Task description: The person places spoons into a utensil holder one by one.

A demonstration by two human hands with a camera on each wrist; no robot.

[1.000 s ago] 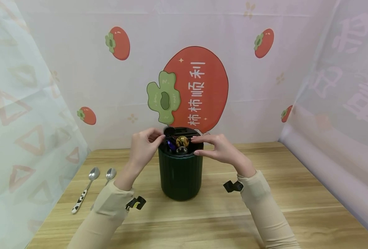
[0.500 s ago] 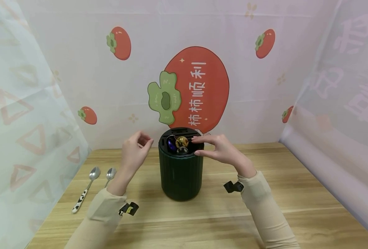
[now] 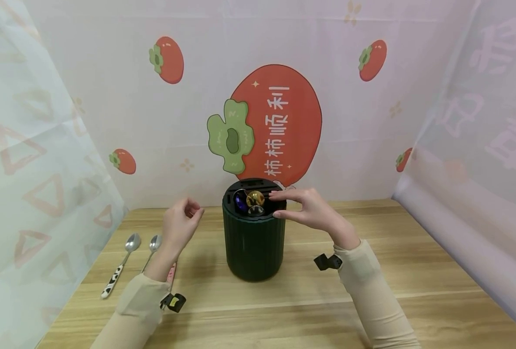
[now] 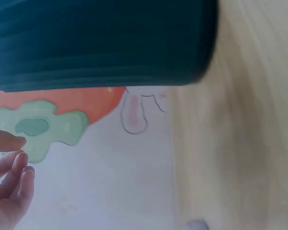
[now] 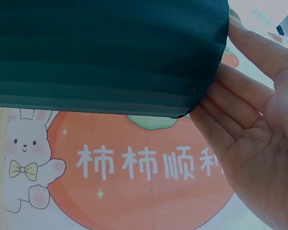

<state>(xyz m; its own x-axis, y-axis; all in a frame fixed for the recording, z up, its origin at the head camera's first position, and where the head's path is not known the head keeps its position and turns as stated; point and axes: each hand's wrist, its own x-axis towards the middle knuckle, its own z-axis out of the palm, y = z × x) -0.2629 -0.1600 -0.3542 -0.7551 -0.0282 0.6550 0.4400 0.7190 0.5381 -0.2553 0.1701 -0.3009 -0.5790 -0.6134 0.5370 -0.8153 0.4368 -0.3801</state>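
Head view: the green container (image 3: 254, 247) stands right of the left hand (image 3: 180, 222), its fingers loosely bent, holding nothing; shiny pieces (image 3: 255, 199) sit near the right hand (image 3: 307, 208). Left wrist: container apart from fingertips. Right wrist: straightened fingers touch it, probably steadying.

Looks over a wood-grain tabletop (image 3: 301, 300) to a whitish, creased backdrop (image 3: 323, 29) printed with red persimmons (image 3: 300, 121) and Chinese lettering (image 3: 278, 125), between pale side sheets (image 3: 31, 116).
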